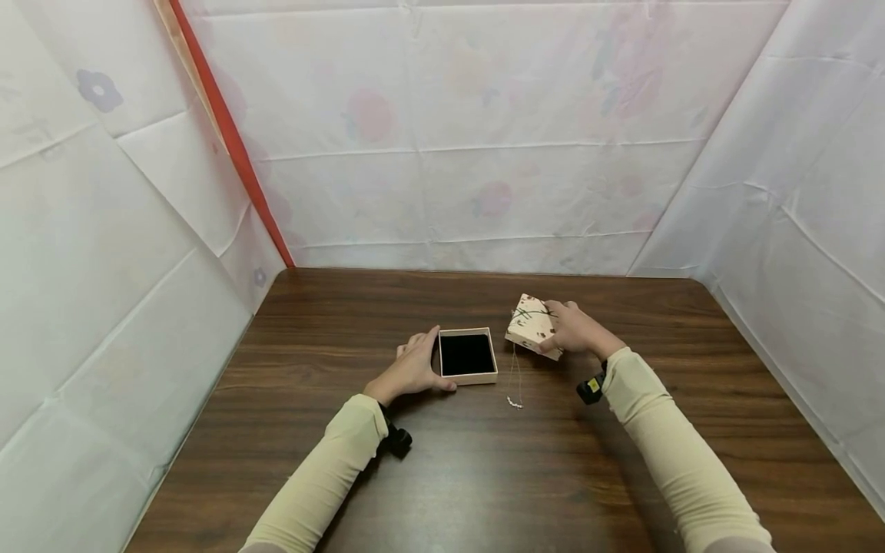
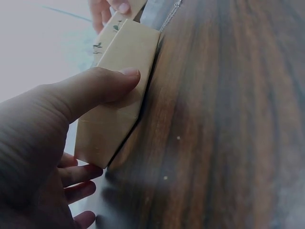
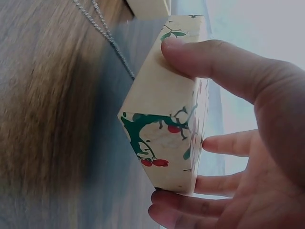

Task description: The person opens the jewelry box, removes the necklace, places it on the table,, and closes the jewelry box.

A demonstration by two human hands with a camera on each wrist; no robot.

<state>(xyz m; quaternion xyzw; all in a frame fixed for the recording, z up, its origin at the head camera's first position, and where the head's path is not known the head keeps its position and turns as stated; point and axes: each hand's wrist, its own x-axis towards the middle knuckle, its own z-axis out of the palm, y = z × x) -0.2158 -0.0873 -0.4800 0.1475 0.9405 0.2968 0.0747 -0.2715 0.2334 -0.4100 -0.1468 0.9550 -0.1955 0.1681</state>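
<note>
My left hand (image 1: 413,369) holds the open box base (image 1: 477,379) at its left side, thumb along the near wall and fingers around the corner. Inside the base lies a black pad (image 1: 467,354). In the left wrist view the thumb presses the plain cream wall (image 2: 114,112). My right hand (image 1: 572,329) grips the box lid (image 1: 528,326), cream with printed green leaves and red berries, thumb on its near side. The lid is tilted in the right wrist view. A thin silver necklace (image 1: 515,402) runs out from beneath the lid; its upper part is hidden.
The brown wood-grain table (image 1: 442,468) carries these things. White printed sheets (image 1: 442,138) hang behind it and at both sides. A red strip (image 1: 235,142) runs down the back left corner.
</note>
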